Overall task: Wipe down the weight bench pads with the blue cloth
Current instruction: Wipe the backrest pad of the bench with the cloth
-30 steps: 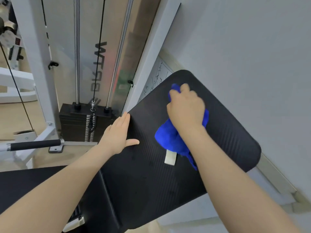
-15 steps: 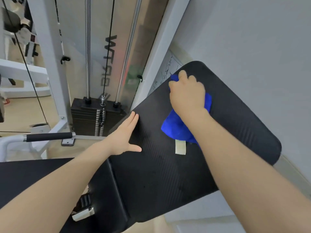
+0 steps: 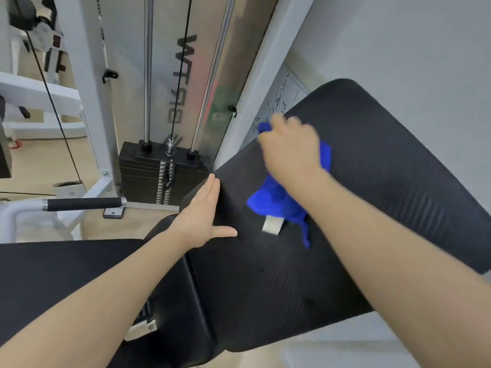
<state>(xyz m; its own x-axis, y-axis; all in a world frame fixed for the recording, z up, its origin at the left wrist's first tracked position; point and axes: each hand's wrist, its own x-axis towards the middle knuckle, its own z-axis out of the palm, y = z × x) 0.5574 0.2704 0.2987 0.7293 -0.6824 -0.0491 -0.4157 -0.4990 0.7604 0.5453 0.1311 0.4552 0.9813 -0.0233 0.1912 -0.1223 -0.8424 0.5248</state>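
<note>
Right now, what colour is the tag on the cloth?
White or cream, on the blue cloth's tag; head view.

weight stack (image 3: 162, 176), steel guide rods (image 3: 148, 70), padded handle (image 3: 82, 204)

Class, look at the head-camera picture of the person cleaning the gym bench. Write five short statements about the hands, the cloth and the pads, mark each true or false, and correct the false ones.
1. The right hand presses the blue cloth on the raised back pad. True.
2. The left hand also holds a cloth. False: it lies flat and open on the back pad's left edge, holding nothing.
3. A white tag shows at the cloth's lower edge. True.
4. The cloth lies on the seat pad. False: it is on the back pad; the seat pad is bare.
5. The weight stack stands to the right of the bench. False: it stands left of the back pad.
</note>
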